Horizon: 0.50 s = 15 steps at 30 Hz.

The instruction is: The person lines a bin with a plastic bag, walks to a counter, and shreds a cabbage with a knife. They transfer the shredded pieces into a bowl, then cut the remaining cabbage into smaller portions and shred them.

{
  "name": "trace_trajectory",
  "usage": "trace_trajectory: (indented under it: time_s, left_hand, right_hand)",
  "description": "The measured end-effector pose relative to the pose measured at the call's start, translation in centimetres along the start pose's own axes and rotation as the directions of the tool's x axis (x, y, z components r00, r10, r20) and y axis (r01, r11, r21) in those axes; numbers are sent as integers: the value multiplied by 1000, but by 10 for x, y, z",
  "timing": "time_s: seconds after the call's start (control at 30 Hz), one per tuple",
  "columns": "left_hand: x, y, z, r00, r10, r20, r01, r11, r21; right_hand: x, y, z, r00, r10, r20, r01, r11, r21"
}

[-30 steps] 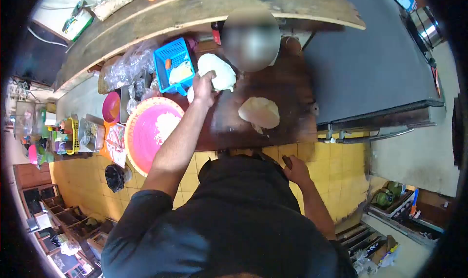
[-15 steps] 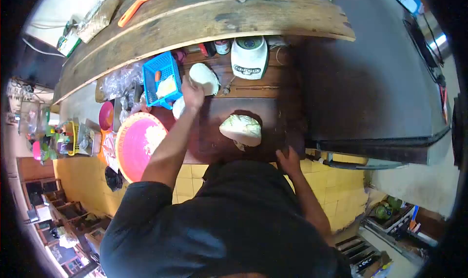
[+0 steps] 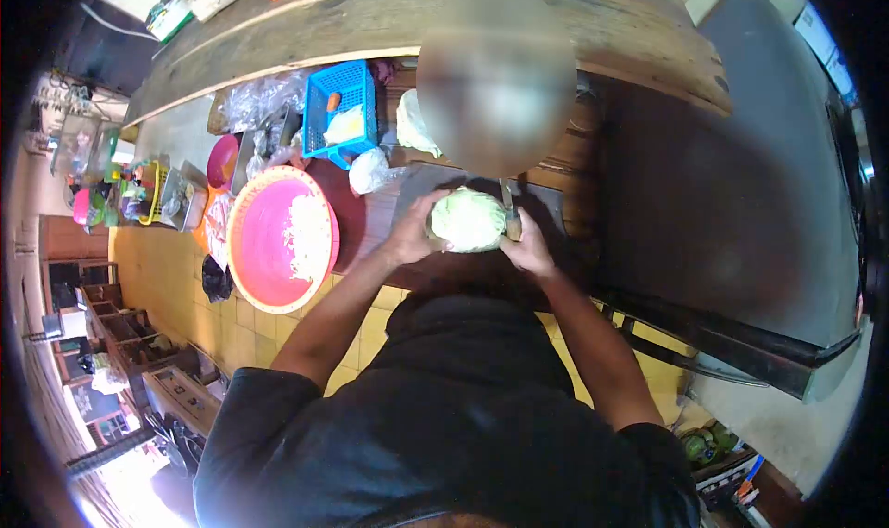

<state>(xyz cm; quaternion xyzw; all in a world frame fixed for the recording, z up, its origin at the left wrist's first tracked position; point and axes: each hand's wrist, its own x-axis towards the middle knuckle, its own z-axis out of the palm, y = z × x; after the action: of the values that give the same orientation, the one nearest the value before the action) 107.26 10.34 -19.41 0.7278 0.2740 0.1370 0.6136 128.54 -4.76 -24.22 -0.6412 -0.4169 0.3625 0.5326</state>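
Note:
A pale green cabbage (image 3: 469, 220) is held just above the dark board (image 3: 546, 199). Around its left side curl the fingers of my left hand (image 3: 414, 229). My right hand (image 3: 530, 245) is at the cabbage's right side, closed on what looks like a knife (image 3: 507, 197), which points away from me. Another pale cabbage piece (image 3: 416, 125) lies farther back, partly hidden by a blurred patch. To the left, a pink basin (image 3: 243, 241) with an orange rim contains shredded white pieces (image 3: 304, 236).
Behind the basin stand a blue basket (image 3: 370, 102) with an orange item and pale food, and a plastic-wrapped white bundle (image 3: 370, 171). A raised wooden shelf (image 3: 370, 30) crosses the back. At right is a large dark surface (image 3: 704, 204).
My left hand has moved from the rear cabbage piece to the cabbage in front. My right hand has come up to its right side, with the knife-like object now visible. The view has shifted.

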Motion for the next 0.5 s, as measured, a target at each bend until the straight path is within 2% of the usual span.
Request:
trace_trajectory:
  time_s: [0.07, 0.1, 0.13, 0.2, 0.23, 0.27, 0.33, 0.4, 0.47, 0.5]
  left_hand:
    - [-1, 0, 5, 998, 53, -36, -38, 939, 343]
    - [-2, -1, 6, 996, 81, -44, -48, 865, 499]
    - [-5, -3, 6, 996, 82, -47, -48, 867, 495]
    - [-13, -8, 6, 991, 121, -64, -74, 868, 492]
    - [-15, -5, 5, 991, 117, -70, -69, 872, 484]
    - [-15, -3, 4, 993, 106, -52, -71, 887, 455]
    - [-15, 0, 1, 995, 95, -39, -70, 903, 424]
    - [-15, -1, 1, 998, 35, -50, -14, 929, 371]
    - [-14, -4, 2, 997, 12, -76, 21, 908, 417]
    - [-15, -5, 4, 995, -22, -95, 60, 906, 418]
  right_hand:
    - [5, -42, -1, 998, 23, -59, -36, 971, -236]
    - [11, -41, -3, 996, 83, 13, -78, 969, -236]
    - [8, -40, -1, 996, 84, 15, -78, 968, -240]
    - [-4, -46, 0, 992, 87, -86, -108, 956, -274]
    - [-12, -54, 1, 994, 0, -113, -38, 942, -335]
    - [-22, -63, 0, 994, 3, -105, -39, 939, -341]
    - [-45, -79, 3, 970, 242, 20, -211, 882, -421]
    - [-65, -85, 19, 965, 262, 22, -225, 864, -451]
    - [-74, -111, 33, 995, 57, 79, -4, 831, -557]
    - [-72, -115, 39, 976, 179, 121, -70, 793, -606]
